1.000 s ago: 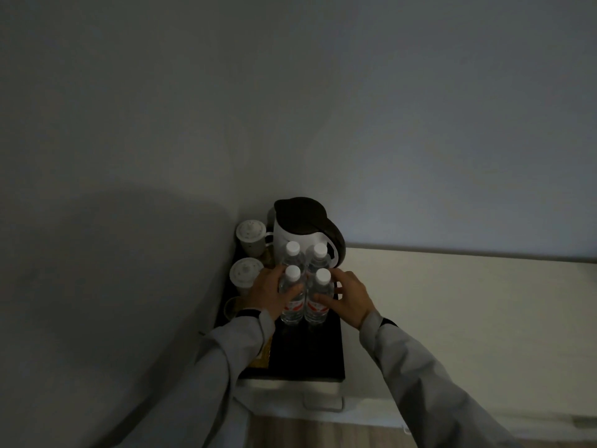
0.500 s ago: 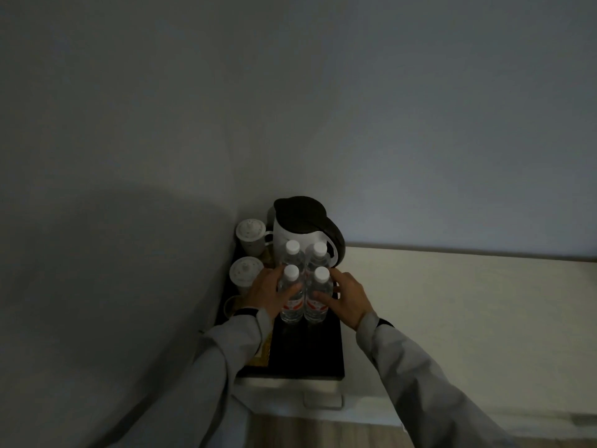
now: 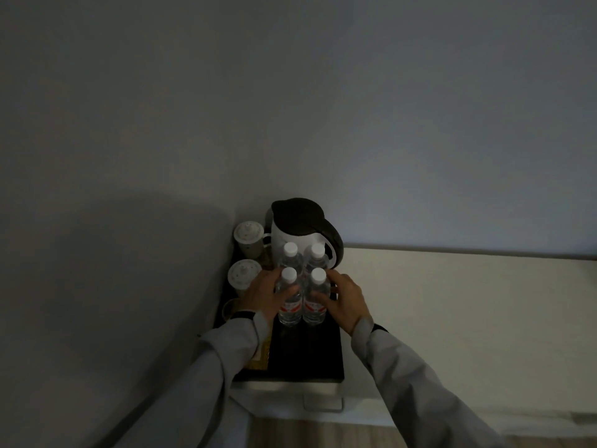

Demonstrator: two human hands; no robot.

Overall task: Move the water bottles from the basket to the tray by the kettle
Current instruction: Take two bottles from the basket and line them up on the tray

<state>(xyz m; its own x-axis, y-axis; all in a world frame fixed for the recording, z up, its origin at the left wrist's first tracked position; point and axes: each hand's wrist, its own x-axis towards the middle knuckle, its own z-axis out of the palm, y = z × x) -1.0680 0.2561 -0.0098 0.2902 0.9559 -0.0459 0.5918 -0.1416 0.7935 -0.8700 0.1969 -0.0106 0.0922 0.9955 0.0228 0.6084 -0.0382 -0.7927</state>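
Several clear water bottles with white caps stand upright in a tight block on the black tray [image 3: 310, 360], just in front of the white kettle with a dark lid [image 3: 298, 227]. My left hand [image 3: 263, 294] wraps the front left bottle [image 3: 289, 310]. My right hand [image 3: 347, 300] grips the front right bottle [image 3: 314, 312]. Behind them stand the back left bottle [image 3: 290, 255] and back right bottle [image 3: 316, 255]. No basket is in view.
Two lidded white cups [image 3: 247, 236] [image 3: 244, 274] stand on the tray's left side against the wall corner. A yellow packet [image 3: 260, 355] lies under my left sleeve. The pale counter [image 3: 452, 318] stretches to the right; a drawer handle [image 3: 323, 407] shows below the tray.
Both hands stay on the front two bottles; they have hardly shifted. The view has moved only slightly.
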